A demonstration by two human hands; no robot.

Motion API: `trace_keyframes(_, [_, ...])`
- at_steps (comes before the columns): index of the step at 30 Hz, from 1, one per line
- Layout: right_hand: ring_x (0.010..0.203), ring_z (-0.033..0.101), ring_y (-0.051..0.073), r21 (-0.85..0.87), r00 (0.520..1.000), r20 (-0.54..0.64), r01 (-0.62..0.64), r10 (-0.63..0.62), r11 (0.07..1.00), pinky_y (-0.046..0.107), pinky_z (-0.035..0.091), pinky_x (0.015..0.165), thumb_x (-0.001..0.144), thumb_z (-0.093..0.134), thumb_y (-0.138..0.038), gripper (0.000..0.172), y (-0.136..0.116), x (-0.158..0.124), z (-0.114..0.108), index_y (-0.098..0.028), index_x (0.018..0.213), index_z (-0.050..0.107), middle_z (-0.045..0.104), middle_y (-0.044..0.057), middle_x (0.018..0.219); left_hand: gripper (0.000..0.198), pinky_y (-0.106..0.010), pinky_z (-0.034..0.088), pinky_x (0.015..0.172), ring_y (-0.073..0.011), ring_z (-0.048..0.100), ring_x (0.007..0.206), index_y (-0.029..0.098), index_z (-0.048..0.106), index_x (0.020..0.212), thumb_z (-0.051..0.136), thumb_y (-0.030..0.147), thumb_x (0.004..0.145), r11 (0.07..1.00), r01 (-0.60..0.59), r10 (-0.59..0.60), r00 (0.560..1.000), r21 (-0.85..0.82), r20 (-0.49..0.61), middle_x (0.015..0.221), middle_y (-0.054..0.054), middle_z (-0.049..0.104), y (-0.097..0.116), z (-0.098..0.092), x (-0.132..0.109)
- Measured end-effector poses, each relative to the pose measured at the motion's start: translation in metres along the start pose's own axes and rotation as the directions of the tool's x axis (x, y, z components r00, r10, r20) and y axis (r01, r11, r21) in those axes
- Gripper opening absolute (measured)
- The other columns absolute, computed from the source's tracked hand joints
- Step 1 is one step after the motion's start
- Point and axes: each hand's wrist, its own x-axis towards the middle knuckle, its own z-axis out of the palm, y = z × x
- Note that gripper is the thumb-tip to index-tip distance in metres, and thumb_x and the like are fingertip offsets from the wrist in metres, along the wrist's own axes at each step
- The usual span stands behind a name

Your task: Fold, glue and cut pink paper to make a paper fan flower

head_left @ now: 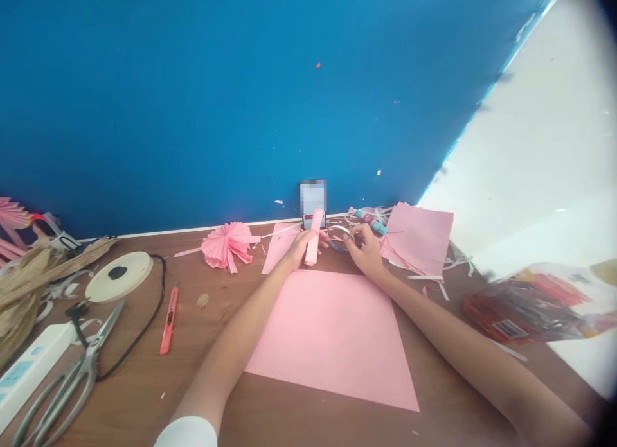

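Observation:
My left hand (301,249) is closed around a narrow folded strip of pink paper (314,238), held upright above the back edge of a large pink sheet (332,331). To its right, my right hand (365,245) pinches a thin ring that looks like a roll of tape (341,228), pale on top and bluish below. The two hands are close but apart. Behind the folded strip a phone (313,196) leans against the blue wall. A fan-folded pink paper rosette (227,246) lies left of my left hand, beside a smaller pink piece (277,245).
A red utility knife (168,318), large scissors (72,383), a cream disc-shaped roll (120,277) and a white power strip (33,370) lie left. At right are stacked pink sheets (419,238), a glue-stick-like tube (371,222), paper scraps and a plastic package (525,306).

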Motion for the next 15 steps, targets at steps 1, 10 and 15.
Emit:
trace_keyframes(1, [0.055, 0.053, 0.015, 0.007, 1.000, -0.013, -0.013, 0.014, 1.000, 0.028, 0.043, 0.054, 0.084, 0.052, -0.036, 0.015, 0.0003, 0.0001, -0.0001, -0.023, 0.090, 0.049, 0.059, -0.001, 0.069, 0.042, -0.022, 0.046, 0.054, -0.0141, 0.062, 0.068, 0.012, 0.064, 0.091, 0.052, 0.051, 0.080, 1.000, -0.002, 0.002, 1.000, -0.012, -0.022, 0.078, -0.009, 0.066, 0.0008, -0.0006, -0.0005])
trace_keyframes(10, [0.067, 0.062, 0.017, 0.093, 0.997, 0.013, -0.076, 0.075, 0.993, 0.033, 0.050, 0.068, 0.087, 0.048, -0.033, 0.027, -0.0075, 0.0027, 0.0041, -0.024, 0.112, 0.046, 0.063, 0.003, 0.087, 0.037, -0.020, 0.041, 0.055, -0.0109, 0.056, 0.066, 0.015, 0.065, 0.097, 0.058, 0.046, 0.079, 0.994, -0.088, 0.080, 0.988, -0.058, -0.134, 0.077, -0.003, 0.062, 0.0044, -0.0020, -0.0044])
trace_keyframes(15, [0.097, 0.059, 0.022, 0.045, 0.996, -0.076, -0.051, 0.055, 0.998, 0.037, 0.048, 0.084, 0.088, 0.046, -0.033, 0.038, -0.0078, 0.0062, 0.0008, -0.023, 0.124, 0.043, 0.059, 0.010, 0.112, 0.037, -0.018, 0.036, 0.049, -0.0078, 0.057, 0.062, 0.014, 0.059, 0.095, 0.070, 0.039, 0.070, 0.990, -0.063, 0.045, 0.989, -0.126, -0.140, 0.081, -0.003, 0.063, 0.0004, -0.0021, 0.0003])
